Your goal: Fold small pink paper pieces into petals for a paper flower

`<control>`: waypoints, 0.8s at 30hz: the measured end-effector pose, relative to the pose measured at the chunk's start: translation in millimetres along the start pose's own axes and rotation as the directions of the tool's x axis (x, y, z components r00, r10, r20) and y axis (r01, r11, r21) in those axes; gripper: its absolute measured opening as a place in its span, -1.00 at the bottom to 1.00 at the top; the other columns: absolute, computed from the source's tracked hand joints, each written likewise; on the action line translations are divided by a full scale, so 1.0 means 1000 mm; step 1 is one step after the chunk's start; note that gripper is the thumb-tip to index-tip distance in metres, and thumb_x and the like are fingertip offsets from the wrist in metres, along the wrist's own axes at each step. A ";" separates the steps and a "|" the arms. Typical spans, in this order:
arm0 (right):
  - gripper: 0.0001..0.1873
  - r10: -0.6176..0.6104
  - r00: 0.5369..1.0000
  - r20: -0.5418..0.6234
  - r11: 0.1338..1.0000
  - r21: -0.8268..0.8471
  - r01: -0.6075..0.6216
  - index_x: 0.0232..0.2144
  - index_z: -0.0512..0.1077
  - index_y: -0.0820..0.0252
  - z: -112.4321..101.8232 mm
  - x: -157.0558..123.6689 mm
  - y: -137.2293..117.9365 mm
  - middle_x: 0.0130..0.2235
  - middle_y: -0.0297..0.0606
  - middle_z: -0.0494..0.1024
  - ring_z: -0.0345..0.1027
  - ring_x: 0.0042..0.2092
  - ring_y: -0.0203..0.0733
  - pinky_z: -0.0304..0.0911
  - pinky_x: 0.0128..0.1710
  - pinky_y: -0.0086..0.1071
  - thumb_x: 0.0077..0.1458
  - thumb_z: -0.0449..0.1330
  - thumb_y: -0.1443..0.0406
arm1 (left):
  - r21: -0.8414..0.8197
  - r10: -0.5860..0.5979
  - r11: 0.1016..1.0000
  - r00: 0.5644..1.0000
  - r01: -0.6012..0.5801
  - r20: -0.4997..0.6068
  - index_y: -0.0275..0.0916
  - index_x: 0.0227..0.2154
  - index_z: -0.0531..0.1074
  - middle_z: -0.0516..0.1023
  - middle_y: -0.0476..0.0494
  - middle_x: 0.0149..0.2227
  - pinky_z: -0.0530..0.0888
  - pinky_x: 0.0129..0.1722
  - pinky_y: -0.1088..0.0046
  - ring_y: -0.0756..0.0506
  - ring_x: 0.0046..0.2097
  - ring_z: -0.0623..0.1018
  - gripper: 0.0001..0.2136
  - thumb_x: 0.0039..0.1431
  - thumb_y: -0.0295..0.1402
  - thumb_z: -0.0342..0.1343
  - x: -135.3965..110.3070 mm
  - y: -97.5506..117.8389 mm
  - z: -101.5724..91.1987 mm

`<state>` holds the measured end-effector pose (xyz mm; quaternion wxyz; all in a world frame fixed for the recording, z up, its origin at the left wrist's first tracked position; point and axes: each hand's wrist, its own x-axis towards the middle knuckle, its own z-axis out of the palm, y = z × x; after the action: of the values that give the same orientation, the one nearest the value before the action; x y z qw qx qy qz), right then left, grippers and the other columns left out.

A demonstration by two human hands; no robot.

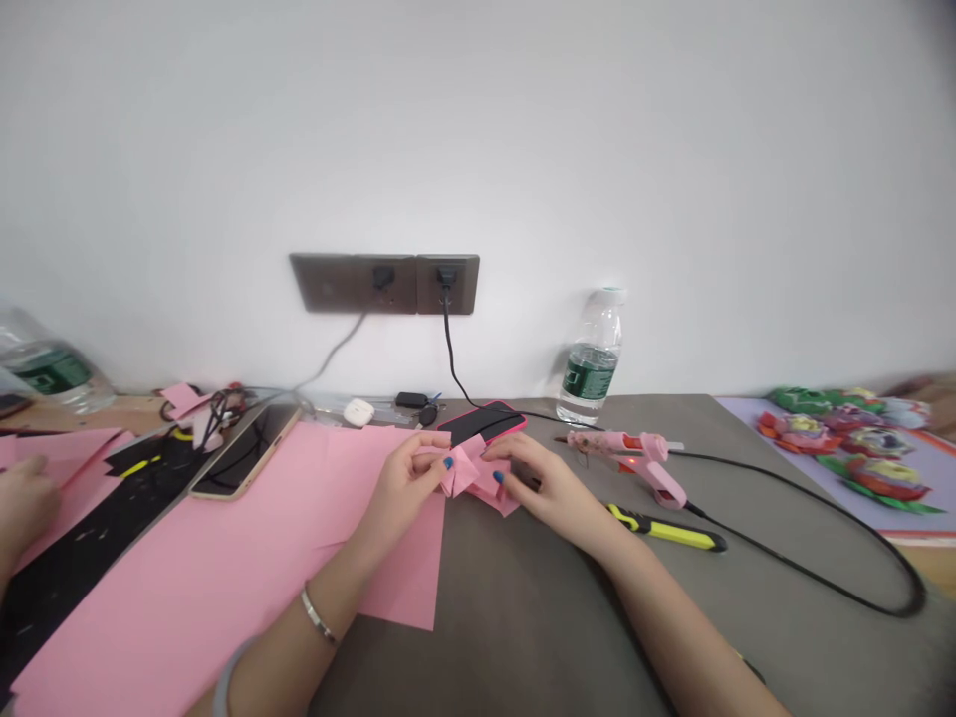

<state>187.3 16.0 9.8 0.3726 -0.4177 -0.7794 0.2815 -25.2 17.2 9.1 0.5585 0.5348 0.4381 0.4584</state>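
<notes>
Between my two hands is a folded piece of pink paper [469,470], held just above the grey table mat [515,597]. My left hand [413,480] pinches its left part between thumb and fingers. At the right part, the thumb and fingers of my right hand [544,482] close on the paper too. Large flat sheets of pink paper [224,568] lie under and beside my left forearm. Behind the folded piece rests a phone with a pink edge [485,422].
A pink glue gun [619,445] with a looping black cord and a yellow utility knife [672,532] lie on the right. Behind stands a water bottle [590,363]. Paper flowers [858,438] sit far right. Another phone [246,453] and another person's hand [26,508] are at left.
</notes>
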 end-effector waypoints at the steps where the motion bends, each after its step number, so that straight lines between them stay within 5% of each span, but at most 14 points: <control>1: -0.73 0.010 0.998 0.054 1.000 -0.017 -0.010 -0.18 0.47 0.10 0.000 -0.001 0.001 -0.12 -0.19 0.51 0.38 -0.06 -0.08 0.28 -0.03 -0.21 0.12 0.08 0.45 | 0.012 0.004 1.000 1.000 -0.004 -0.007 -0.27 -0.15 0.37 0.51 0.01 -0.51 0.39 -0.32 0.47 -0.03 -0.42 0.50 -0.69 0.07 -0.25 0.19 0.000 -0.001 -0.001; 8: -0.53 0.025 0.975 0.222 0.998 0.045 -0.036 -0.05 0.48 0.05 0.001 -0.004 0.004 0.07 -0.14 0.44 0.28 0.12 0.04 0.21 0.12 -0.09 -0.06 0.40 0.26 | 0.038 0.035 0.999 0.999 -0.033 -0.035 -0.22 -0.24 0.30 0.47 0.04 -0.56 0.33 -0.43 0.51 0.00 -0.49 0.45 -0.77 0.10 -0.24 0.15 0.003 -0.006 -0.005; 12: -0.75 0.066 0.983 0.170 0.993 0.081 -0.080 -0.15 0.52 0.08 0.001 -0.003 0.005 -0.03 -0.15 0.51 0.38 0.00 -0.03 0.28 0.03 -0.14 0.06 0.31 0.26 | 0.015 0.022 1.000 0.998 -0.021 -0.064 -0.20 -0.29 0.27 0.42 0.09 -0.58 0.35 -0.48 0.52 0.01 -0.52 0.45 -0.78 0.09 -0.24 0.15 0.005 -0.007 -0.006; 19: -0.64 0.109 0.968 0.226 0.984 0.116 -0.138 -0.08 0.51 0.08 -0.004 -0.006 0.000 0.01 -0.13 0.49 0.39 0.00 -0.03 0.33 -0.03 -0.20 0.03 0.33 0.24 | 0.007 -0.006 1.000 0.999 0.006 -0.033 -0.19 -0.33 0.22 0.44 0.04 -0.49 0.43 -0.48 0.49 -0.02 -0.49 0.54 -0.81 0.12 -0.24 0.10 0.004 -0.006 -0.004; 24: -0.81 0.066 0.987 0.149 0.995 0.068 -0.077 -0.22 0.56 0.10 -0.003 -0.003 -0.001 -0.18 -0.18 0.55 0.43 -0.28 -0.17 0.36 -0.29 -0.33 0.12 0.25 0.19 | 0.079 0.061 0.995 0.998 -0.061 -0.004 -0.19 -0.37 0.25 0.40 0.05 -0.49 0.40 -0.44 0.51 0.03 -0.49 0.45 -0.86 0.13 -0.27 0.08 0.002 -0.003 -0.002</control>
<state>190.8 13.3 11.4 0.3190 -0.4096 -0.7783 0.3531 -27.2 19.3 6.5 0.5214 0.5679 0.4412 0.4593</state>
